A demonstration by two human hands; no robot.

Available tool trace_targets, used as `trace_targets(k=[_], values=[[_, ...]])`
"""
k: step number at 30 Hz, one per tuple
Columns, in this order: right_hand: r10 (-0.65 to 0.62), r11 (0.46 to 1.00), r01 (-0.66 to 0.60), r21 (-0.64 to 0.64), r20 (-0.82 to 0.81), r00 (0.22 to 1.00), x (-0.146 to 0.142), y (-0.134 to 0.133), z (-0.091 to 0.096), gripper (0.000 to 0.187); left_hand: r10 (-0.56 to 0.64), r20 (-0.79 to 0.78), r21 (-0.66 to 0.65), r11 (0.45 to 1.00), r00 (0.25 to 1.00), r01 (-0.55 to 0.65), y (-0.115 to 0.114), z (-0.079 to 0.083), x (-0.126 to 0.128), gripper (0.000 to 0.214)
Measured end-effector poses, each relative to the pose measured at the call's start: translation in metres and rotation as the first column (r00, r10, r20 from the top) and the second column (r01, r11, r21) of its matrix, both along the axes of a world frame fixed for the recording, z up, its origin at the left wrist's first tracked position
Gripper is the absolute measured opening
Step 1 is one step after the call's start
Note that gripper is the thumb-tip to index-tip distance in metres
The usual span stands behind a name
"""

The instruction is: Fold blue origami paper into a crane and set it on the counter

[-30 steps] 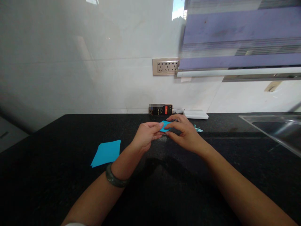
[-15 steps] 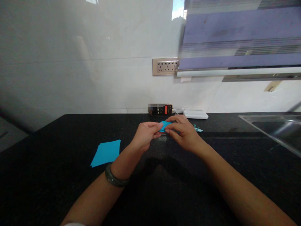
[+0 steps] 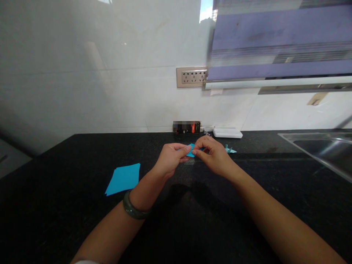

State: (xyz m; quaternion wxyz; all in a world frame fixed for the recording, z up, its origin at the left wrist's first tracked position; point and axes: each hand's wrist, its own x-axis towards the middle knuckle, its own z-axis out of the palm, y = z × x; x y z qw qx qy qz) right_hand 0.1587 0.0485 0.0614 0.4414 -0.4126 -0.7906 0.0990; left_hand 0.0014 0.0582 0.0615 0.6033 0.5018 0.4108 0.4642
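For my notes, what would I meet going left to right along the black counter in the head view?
Blue paper sheets, left hand, held blue paper, right hand, sink.

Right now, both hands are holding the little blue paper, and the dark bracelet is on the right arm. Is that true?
Not quite: the dark bracelet is around the left forearm, not the right, as the head view shows. The rest is right: the left hand and the right hand are both holding the little blue paper.

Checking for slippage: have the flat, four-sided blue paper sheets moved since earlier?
No: relative to the long black countertop, the flat blue sheets show no shift.
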Motion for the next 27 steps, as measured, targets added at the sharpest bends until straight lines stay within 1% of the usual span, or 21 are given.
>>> trace_targets(k=[3,5,8,10,12,15,18,21,24,27], values=[[0.016,0.999,-0.017,-0.027,-0.024,1.000,0.0005,0.0001,-0.0003,0.003,-0.007,-0.006,-0.004,1.000,1.000,0.007,-0.0001,0.0001,-0.0003,0.022],[0.004,0.999,-0.007,-0.050,-0.048,0.999,0.0004,0.0002,-0.0010,0.001,-0.015,-0.003,-0.005,1.000,1.000,0.015,0.0002,0.0007,-0.0008,0.022],[-0.032,0.990,0.012,-0.143,-0.141,0.989,0.0000,0.0008,-0.0023,0.011,-0.030,0.014,-0.015,0.999,0.999,0.031,0.0005,0.0020,-0.0023,0.022],[-0.009,0.975,-0.045,-0.218,-0.238,0.971,0.0000,0.0016,-0.0026,0.022,-0.045,0.027,-0.017,0.999,0.999,0.046,0.0003,0.0029,-0.0034,0.023],[0.042,0.958,-0.131,-0.257,-0.325,0.945,0.0004,0.0025,-0.0023,0.029,-0.060,0.035,-0.014,0.998,0.998,0.060,-0.0004,0.0035,-0.0041,0.023],[0.112,0.934,-0.239,-0.267,-0.414,0.903,0.0007,0.0027,-0.0009,0.032,-0.071,0.030,-0.002,0.997,0.997,0.071,-0.0019,0.0038,-0.0040,0.023],[0.157,0.896,-0.328,-0.300,-0.477,0.865,0.0002,0.0011,0.0013,0.034,-0.076,0.015,0.017,0.997,0.997,0.076,-0.0034,0.0049,-0.0031,0.024],[0.153,0.874,-0.359,-0.328,-0.515,0.843,0.0001,-0.0009,0.0039,0.035,-0.116,-0.018,0.017,0.993,0.993,0.116,-0.0046,0.0069,-0.0034,0.025],[0.147,0.868,-0.363,-0.338,-0.525,0.838,0.0014,-0.0020,0.0059,0.035,-0.197,-0.101,0.002,0.980,0.975,0.199,-0.0044,0.0079,-0.0054,0.026],[0.144,0.863,-0.369,-0.345,-0.533,0.834,0.0034,-0.0017,0.0064,0.037,-0.240,-0.174,0.001,0.970,0.955,0.244,-0.0029,0.0066,-0.0081,0.025]])
